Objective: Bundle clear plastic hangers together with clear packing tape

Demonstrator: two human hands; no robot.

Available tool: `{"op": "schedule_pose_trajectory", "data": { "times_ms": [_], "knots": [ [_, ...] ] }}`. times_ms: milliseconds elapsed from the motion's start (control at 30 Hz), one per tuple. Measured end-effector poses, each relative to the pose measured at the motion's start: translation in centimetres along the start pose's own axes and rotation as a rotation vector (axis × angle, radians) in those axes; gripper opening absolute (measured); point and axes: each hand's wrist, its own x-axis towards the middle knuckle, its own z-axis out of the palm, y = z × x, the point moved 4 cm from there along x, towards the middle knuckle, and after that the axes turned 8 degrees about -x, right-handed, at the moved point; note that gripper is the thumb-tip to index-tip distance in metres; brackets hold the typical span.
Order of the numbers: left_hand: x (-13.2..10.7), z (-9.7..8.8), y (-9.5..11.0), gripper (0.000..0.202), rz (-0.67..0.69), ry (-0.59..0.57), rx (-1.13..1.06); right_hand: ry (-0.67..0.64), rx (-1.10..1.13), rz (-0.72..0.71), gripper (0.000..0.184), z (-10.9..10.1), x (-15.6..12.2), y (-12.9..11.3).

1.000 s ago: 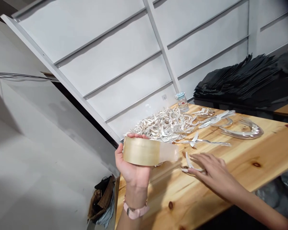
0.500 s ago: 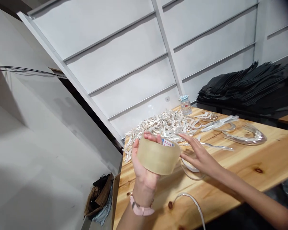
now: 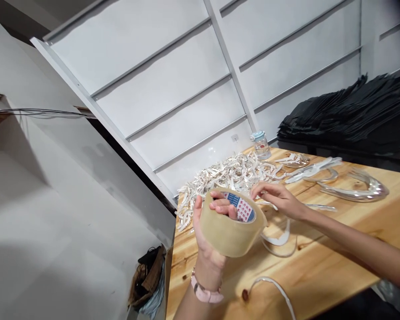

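Note:
A wide roll of clear yellowish packing tape (image 3: 231,238) is in my left hand (image 3: 208,244), whose fingers come up through the core while the thumb lies along the outside. Blue, white and red print shows on the inner core. My right hand (image 3: 283,200) is just beyond the roll's right rim, fingers bent and drawn together; anything between the fingertips is too small to make out. Below it on the table lies a curved white piece (image 3: 280,238) with a clear edge. Nearer me rests a thin curved strip (image 3: 276,286).
A heap of white curved scraps (image 3: 226,173) covers the back left of the wooden table (image 3: 326,253). Behind it stands a lidded clear jar (image 3: 262,146). Clear curved pieces (image 3: 363,189) lie at right, near a stack of black sheets (image 3: 346,115). A box (image 3: 146,280) sits by the left edge.
My left hand has tilted the roll so its printed core faces me more. My right hand's fingers, stretched out before, have bent and drawn together. The view has shifted slightly.

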Motion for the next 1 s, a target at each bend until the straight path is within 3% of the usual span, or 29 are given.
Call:
{"op": "schedule_pose_trajectory", "data": {
  "times_ms": [100, 167, 233, 300, 400, 533, 567, 667, 733, 833, 1000],
  "knots": [
    [0.5, -0.3, 0.1, 0.013, 0.006, 0.024, -0.022, -0.115, 0.283, 0.229, 0.031, 1.4, -0.7, 0.4],
    [0.6, -0.5, -0.4, 0.019, -0.058, 0.041, -0.057, -0.108, 0.323, 0.244, 0.04, 2.1, -1.1, 0.5],
    [0.6, -0.6, -1.2, 0.024, -0.15, 0.048, -0.098, 0.012, 0.208, 0.139, 0.046, 1.7, -1.2, 0.6],
    [0.7, -0.6, -2.1, 0.025, -0.217, 0.058, -0.128, 0.122, -0.041, -0.064, 0.051, 0.8, -1.3, 0.4],
    [1.1, -0.8, -2.6, 0.025, -0.209, 0.099, -0.175, 0.157, -0.361, -0.288, 0.053, -0.4, -1.5, -0.1],
    [2.0, -1.3, -1.2, 0.026, -0.045, 0.231, -0.191, 0.332, -0.35, -0.208, 0.044, -1.8, -3.9, -2.5],
    [2.2, -1.5, -0.5, 0.026, 0.012, 0.268, -0.179, 0.285, -0.322, -0.195, 0.04, -1.4, -5.1, -3.7],
    [2.6, -1.7, 1.7, 0.025, 0.187, 0.336, -0.137, -0.366, -0.207, -0.28, 0.025, 2.6, -9.7, -7.6],
    [2.7, -1.7, 2.5, 0.025, 0.252, 0.347, -0.125, -0.503, -0.248, -0.298, 0.023, 4.3, -12.3, -9.2],
    [2.9, -1.9, 2.6, 0.025, 0.243, 0.354, -0.121, -0.523, -0.327, -0.225, 0.021, 6.0, -13.8, -9.1],
    [2.7, -1.9, 1.5, 0.026, 0.185, 0.34, -0.155, -0.453, -0.445, 0.009, 0.017, 6.3, -13.0, -5.4]
  ]
}}
